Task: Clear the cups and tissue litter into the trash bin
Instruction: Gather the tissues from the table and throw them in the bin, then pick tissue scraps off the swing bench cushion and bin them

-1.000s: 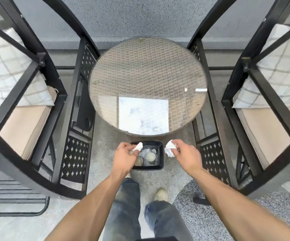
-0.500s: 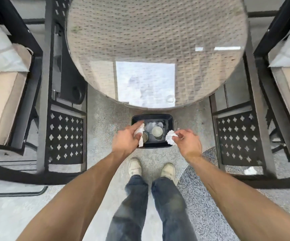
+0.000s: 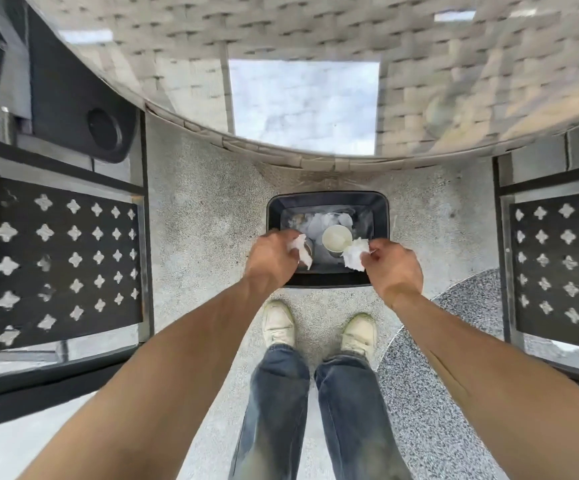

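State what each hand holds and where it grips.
Left hand: a crumpled tissue, pinched at its upper end. Right hand: another tissue wad, pinched at its right side.

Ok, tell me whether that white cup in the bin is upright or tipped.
Upright: the white cup shows its round open mouth to the camera, standing among litter in the trash bin.

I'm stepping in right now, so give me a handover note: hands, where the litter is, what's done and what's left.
Left hand: shut on a crumpled tissue, over the trash bin.
Right hand: shut on a second tissue, also over the bin.
Done: a paper cup and other litter lie in the bin; the visible part of the round table shows no litter.
Left: release both tissues into the bin.
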A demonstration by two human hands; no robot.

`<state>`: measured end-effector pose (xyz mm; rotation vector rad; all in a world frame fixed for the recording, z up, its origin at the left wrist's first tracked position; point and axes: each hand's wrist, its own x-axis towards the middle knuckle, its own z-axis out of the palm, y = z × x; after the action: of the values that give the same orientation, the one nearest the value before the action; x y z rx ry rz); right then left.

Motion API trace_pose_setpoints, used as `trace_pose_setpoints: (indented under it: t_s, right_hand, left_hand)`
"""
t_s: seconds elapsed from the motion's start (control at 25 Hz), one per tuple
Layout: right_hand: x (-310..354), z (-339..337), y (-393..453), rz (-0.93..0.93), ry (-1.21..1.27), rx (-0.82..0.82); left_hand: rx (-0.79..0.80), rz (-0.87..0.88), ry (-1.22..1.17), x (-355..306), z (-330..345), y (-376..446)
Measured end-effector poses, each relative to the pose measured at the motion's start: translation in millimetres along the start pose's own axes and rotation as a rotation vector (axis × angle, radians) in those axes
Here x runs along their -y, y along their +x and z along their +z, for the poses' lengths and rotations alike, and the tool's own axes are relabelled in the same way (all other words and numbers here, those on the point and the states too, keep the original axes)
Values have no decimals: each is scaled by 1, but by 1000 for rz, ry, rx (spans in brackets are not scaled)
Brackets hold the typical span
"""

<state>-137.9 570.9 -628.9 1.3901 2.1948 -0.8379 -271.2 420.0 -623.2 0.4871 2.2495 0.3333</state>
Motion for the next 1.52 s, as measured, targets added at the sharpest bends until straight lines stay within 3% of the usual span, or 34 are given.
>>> trace_pose_setpoints:
  t_s: [0.28,0.6,0.96,1.24,1.52]
  right_hand:
    - [7,13,18,-39,33,144]
    - [35,-78,-56,-318,-225,47]
    - [78,-205,-209,-404,-291,-78]
    - [104,-298,-299,-540,-332,-257]
    - [107,-341,-380,-782,-363,-409]
  left_hand:
    - [174,-31,-59,-1,13,10]
    - [0,68,17,-26,-56,-61]
    - [-85,364,311,-76,-184,-200]
    - [-341,497,441,-93,-269,-304]
    - [-630,398,325,-89,-301,-406]
